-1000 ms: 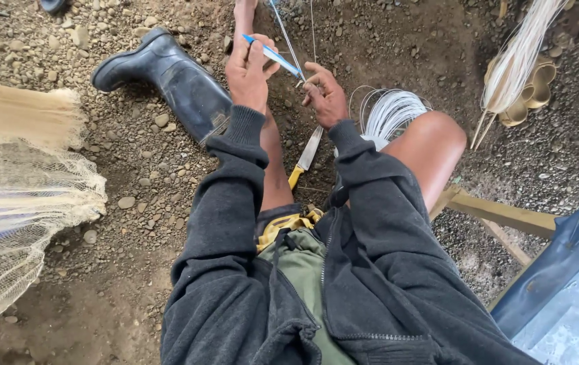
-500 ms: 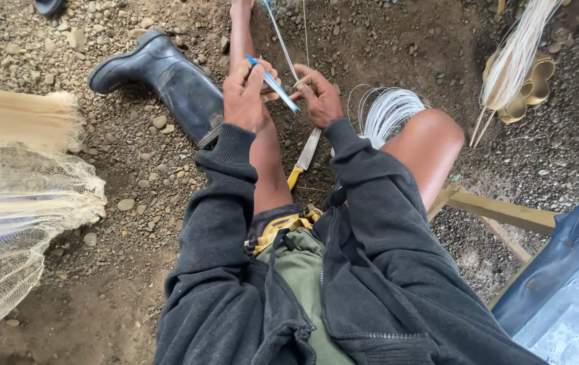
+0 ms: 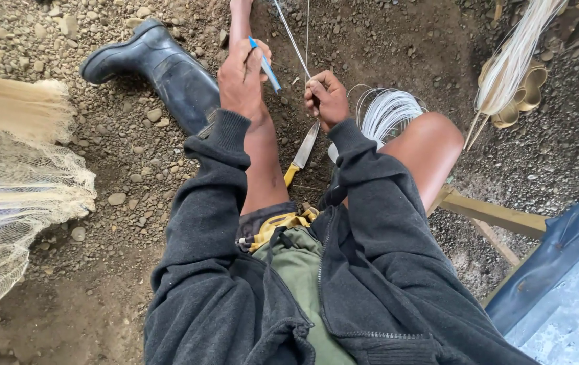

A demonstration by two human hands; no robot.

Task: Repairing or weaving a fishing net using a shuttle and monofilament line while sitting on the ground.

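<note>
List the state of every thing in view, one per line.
Left hand: closed around a blue tool.
Right hand: pinching taut line.
Knife: lying on the ground.
Line coil: looped beside the knee.
Rubber boot: toppled on gravel.

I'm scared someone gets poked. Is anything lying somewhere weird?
Yes. A knife with a yellow handle lies bare on the dirt between the person's legs, just under the right hand. One black rubber boot lies tipped over on the gravel, not worn.
</note>
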